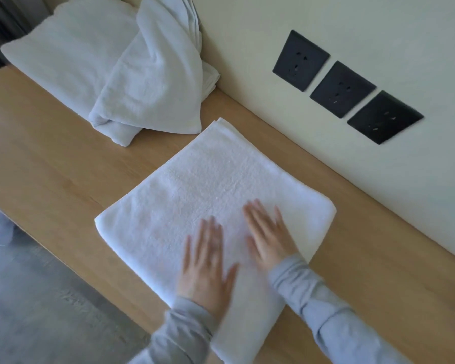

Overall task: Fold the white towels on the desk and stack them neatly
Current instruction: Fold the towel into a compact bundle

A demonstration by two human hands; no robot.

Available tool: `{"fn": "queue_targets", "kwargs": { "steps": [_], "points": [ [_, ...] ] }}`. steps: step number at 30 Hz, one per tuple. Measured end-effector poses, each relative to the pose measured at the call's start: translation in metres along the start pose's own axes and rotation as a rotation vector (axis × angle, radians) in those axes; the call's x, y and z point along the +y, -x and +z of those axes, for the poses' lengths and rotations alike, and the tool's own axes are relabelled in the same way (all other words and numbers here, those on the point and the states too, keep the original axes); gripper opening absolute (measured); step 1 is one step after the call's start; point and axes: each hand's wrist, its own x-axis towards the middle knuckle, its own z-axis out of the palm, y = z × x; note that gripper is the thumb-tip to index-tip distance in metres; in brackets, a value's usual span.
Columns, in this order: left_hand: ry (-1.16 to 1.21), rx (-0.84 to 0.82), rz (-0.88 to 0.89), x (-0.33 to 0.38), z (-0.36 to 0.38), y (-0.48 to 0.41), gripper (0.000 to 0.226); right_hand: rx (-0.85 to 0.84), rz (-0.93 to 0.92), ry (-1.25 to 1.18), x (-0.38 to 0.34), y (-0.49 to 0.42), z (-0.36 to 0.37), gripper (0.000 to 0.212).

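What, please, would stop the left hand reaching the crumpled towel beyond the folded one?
Probably nothing, so yes: the left hand lies flat on the folded towel; bare desk leads to the crumpled towel.

A white terry towel folded into a flat rectangle (195, 195) lies on the light wooden desk (45, 164). The left hand (208, 261) and right hand (267, 232) rest flat on it, fingers straight. A rumpled heap of white towels (121, 67) sits beyond, beside three black wall sockets (343, 88).

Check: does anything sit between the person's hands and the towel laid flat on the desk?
Nothing visible does. The left hand and right hand both rest flat, directly on the folded towel.
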Motion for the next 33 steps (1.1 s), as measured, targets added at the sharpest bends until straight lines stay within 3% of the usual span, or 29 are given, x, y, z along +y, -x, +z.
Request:
{"fn": "queue_targets", "kwargs": {
  "steps": [4,12,16,19,21,24,30,33],
  "points": [
    [0.015,-0.191,0.033,0.036,0.027,0.024,0.068,-0.091,0.016,0.069,0.0,0.042,0.011,0.049],
    [-0.046,-0.17,0.028,0.029,0.051,0.029,0.071,-0.16,0.263,0.002,0.111,0.043,0.014,0.062],
    [-0.08,-0.155,0.019,0.03,0.05,0.029,0.071,-0.158,0.39,0.029,0.113,0.014,0.004,0.059],
    [-0.077,-0.145,0.029,0.031,0.051,0.029,0.071,-0.033,0.107,0.001,0.056,0.012,-0.003,0.06],
    [-0.077,-0.136,0.033,0.031,0.05,0.029,0.07,-0.064,-0.108,-0.003,0.019,0.029,0.007,0.059],
    [-0.071,-0.12,0.039,0.031,0.051,0.03,0.07,-0.132,-0.172,0.019,0.026,0.046,0.016,0.058],
    [-0.087,-0.114,0.034,0.033,0.045,0.029,0.073,-0.127,0.178,-0.095,0.136,0.036,0.021,0.07],
    [-0.063,-0.132,0.135,0.032,0.048,0.044,0.076,-0.098,0.271,-0.228,0.15,0.028,0.026,0.079]
  ]
}}
